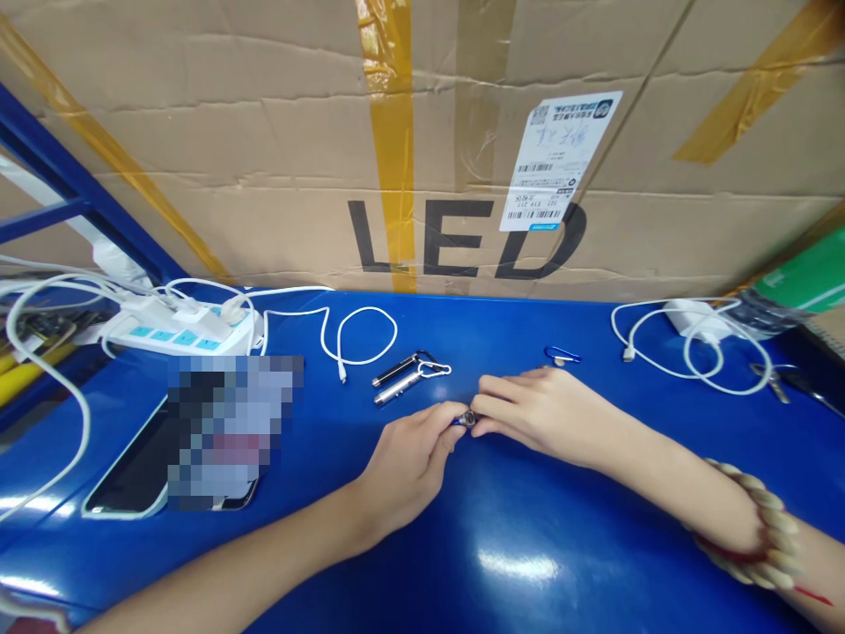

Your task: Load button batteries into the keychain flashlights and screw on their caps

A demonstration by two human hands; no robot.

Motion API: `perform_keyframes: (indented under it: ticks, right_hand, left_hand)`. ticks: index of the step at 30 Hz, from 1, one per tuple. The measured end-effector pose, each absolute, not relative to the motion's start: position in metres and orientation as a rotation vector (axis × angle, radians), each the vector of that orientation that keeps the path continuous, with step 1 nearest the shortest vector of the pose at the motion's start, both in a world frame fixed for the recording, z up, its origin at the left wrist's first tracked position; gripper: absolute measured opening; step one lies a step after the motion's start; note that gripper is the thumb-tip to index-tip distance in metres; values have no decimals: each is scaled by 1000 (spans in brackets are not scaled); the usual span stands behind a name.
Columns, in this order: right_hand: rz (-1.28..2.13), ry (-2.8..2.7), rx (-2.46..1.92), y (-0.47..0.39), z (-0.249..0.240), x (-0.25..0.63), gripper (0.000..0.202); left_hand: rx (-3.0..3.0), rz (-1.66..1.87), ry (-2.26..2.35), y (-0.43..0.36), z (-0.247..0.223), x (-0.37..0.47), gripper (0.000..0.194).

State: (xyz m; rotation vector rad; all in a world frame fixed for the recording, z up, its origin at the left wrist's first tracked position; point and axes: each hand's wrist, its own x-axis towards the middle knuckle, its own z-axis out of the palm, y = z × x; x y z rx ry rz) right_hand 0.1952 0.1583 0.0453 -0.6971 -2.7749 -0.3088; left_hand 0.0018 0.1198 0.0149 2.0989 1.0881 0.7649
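Note:
Above the middle of the blue table, my left hand (413,453) pinches a small blue penlight (464,420), most of which the fingers hide. Its round metallic end faces my right hand (538,409), whose fingertips are closed on that end. Just beyond my left hand lie a black penlight (394,371) and a silver penlight (397,387), side by side, with carabiner clips at their right ends. Behind my right hand a blue carabiner (562,355) rests on the table, partly covered by the hand.
A large cardboard box (297,150) stands along the back edge. At left are a power strip (185,330) with white cables and a phone (132,467) beside a blurred-out patch. White cable (693,348), a charger and keys (777,386) lie at right.

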Motion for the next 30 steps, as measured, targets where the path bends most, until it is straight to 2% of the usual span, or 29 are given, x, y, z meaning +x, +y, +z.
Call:
perform_keyframes:
  ticks: [5, 21, 30]
  right_hand:
    - [-333, -2779, -665, 155, 52, 196, 31]
    - [-234, -2842, -729, 151, 60, 198, 40]
    - [-157, -2918, -779, 148, 62, 195, 15]
  left_hand:
    - [2174, 745, 1120, 118, 19, 2, 20]
    - [2244, 689, 1120, 120, 18, 5, 22]
    - [2252, 618, 1136, 119, 16, 4, 21]
